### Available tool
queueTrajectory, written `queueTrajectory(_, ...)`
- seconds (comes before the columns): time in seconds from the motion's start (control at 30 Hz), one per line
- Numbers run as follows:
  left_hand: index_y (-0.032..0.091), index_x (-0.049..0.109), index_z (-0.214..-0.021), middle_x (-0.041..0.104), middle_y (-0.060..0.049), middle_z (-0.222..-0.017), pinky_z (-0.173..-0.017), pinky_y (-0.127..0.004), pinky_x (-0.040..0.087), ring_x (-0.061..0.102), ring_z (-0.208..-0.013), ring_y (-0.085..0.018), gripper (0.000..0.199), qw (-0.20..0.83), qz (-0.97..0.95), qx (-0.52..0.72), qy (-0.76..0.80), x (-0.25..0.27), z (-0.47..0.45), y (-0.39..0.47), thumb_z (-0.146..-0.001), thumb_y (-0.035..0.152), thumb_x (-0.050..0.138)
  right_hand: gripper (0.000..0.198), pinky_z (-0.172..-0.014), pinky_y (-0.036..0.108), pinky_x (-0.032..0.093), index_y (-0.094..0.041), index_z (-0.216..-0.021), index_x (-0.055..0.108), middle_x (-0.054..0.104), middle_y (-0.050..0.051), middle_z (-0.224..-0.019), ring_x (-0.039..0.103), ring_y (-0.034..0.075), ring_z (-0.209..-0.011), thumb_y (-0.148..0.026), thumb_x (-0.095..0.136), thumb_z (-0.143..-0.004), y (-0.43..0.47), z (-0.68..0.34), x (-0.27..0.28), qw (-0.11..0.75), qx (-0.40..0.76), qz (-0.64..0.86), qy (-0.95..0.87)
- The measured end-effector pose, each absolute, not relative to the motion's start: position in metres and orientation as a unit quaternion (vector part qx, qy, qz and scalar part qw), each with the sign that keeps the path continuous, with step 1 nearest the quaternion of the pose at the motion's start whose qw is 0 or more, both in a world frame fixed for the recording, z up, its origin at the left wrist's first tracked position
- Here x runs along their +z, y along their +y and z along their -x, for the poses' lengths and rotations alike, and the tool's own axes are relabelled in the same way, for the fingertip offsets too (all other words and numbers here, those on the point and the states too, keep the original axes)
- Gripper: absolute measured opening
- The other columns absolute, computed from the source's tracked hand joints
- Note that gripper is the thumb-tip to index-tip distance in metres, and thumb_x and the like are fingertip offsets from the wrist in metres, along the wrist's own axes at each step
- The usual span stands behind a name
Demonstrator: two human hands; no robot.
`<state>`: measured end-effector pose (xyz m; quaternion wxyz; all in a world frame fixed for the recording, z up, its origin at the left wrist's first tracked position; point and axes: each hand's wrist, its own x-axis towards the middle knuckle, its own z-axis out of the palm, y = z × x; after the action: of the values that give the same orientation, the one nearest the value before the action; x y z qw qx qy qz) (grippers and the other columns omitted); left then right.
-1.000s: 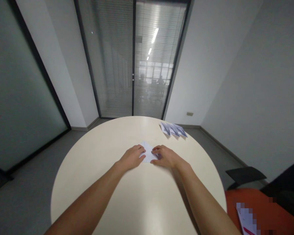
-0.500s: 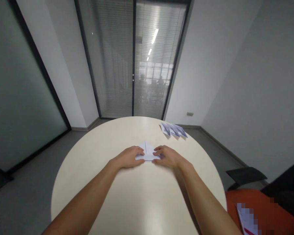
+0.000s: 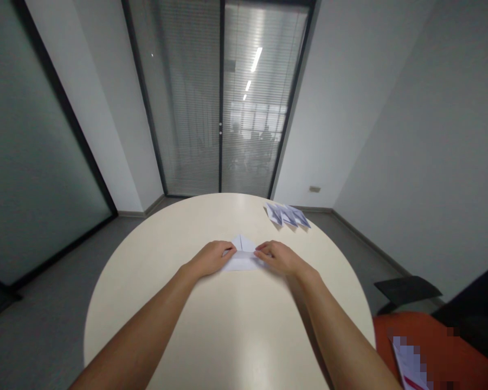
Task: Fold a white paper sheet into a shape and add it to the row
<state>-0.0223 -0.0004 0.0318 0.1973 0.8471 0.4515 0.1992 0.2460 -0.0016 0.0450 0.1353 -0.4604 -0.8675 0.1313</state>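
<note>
A sheet of white paper [image 3: 241,262], partly folded, lies on the pale round table [image 3: 228,325] in front of me. Its far end comes to a point with a crease down the middle, and a straight strip runs along the near side. My left hand [image 3: 213,257] pinches the paper at its left edge, thumb against fingertips. On the opposite edge my right hand [image 3: 278,257] pinches it the same way. The outer corners of the paper are covered by my hands.
Several folded papers [image 3: 288,215] lie overlapping near the table's far right edge. To the right stands an orange chair [image 3: 443,346] with a black armrest [image 3: 409,290] and a partly blurred paper item [image 3: 409,360] on its seat. Beyond the table are glass panels with blinds [image 3: 223,108].
The near strip of the paper now lies flatter and reaches closer to me. My thumbs have moved from its near edge up to the fold line; both arms stay in place.
</note>
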Motion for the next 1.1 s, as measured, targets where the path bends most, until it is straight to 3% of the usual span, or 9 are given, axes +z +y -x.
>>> queueTrajectory(0.13, 0.018, 0.073, -0.108, 0.072, -0.005, -0.108, -0.087, -0.022, 0.046, 0.065, -0.095, -0.014, 0.04, 0.186, -0.847, 0.202, 0.455, 0.028, 0.023, 0.003, -0.102, 0.04, 0.041, 0.045, -0.085, 0.029, 0.048, -0.016, -0.102, 0.078, 0.077, 0.012, -0.106, 0.07, 0.023, -0.093, -0.043, 0.042, -0.104, 0.001, -0.248, 0.042, 0.144, 0.145, 0.475, -0.856)
queueTrajectory(0.4, 0.017, 0.071, -0.118, 0.069, -0.007, -0.119, -0.101, -0.028, 0.047, 0.063, -0.109, -0.017, 0.034, 0.168, -0.842, 0.202, 0.471, 0.022, 0.024, 0.006, -0.099, 0.032, 0.046, 0.032, -0.086, 0.029, 0.045, -0.014, -0.112, 0.071, 0.074, 0.013, -0.106, 0.067, 0.023, -0.097, -0.03, 0.045, -0.103, 0.005, -0.248, 0.035, 0.147, 0.1, 0.493, -0.852)
queueTrajectory(0.73, 0.019, 0.066, -0.126, 0.065, -0.007, -0.128, -0.11, -0.031, 0.046, 0.061, -0.119, -0.018, 0.034, 0.156, -0.836, 0.207, 0.484, 0.016, 0.024, 0.008, -0.095, 0.024, 0.051, 0.025, -0.093, 0.03, 0.045, -0.016, -0.113, 0.071, 0.073, 0.011, -0.112, 0.065, 0.024, -0.105, -0.021, 0.05, -0.098, 0.012, -0.249, 0.025, 0.166, 0.098, 0.488, -0.851)
queueTrajectory(0.97, 0.021, 0.065, -0.129, 0.062, -0.006, -0.13, -0.11, -0.03, 0.047, 0.058, -0.122, -0.017, 0.039, 0.103, -0.86, 0.175, 0.468, 0.022, 0.017, 0.0, -0.096, 0.015, 0.046, 0.025, -0.094, 0.03, 0.046, -0.016, -0.112, 0.071, 0.073, 0.01, -0.112, 0.065, 0.023, -0.105, -0.018, 0.052, -0.097, 0.011, -0.247, 0.025, 0.172, 0.098, 0.494, -0.847)
queueTrajectory(1.1, 0.025, 0.068, -0.126, 0.06, -0.005, -0.134, -0.113, -0.037, 0.043, 0.053, -0.126, -0.019, 0.038, 0.052, -0.884, 0.164, 0.435, 0.023, 0.013, -0.001, -0.098, 0.014, 0.045, 0.025, -0.095, 0.031, 0.046, -0.016, -0.113, 0.071, 0.073, 0.01, -0.112, 0.065, 0.023, -0.105, -0.017, 0.052, -0.096, 0.011, -0.247, 0.024, 0.178, 0.094, 0.494, -0.846)
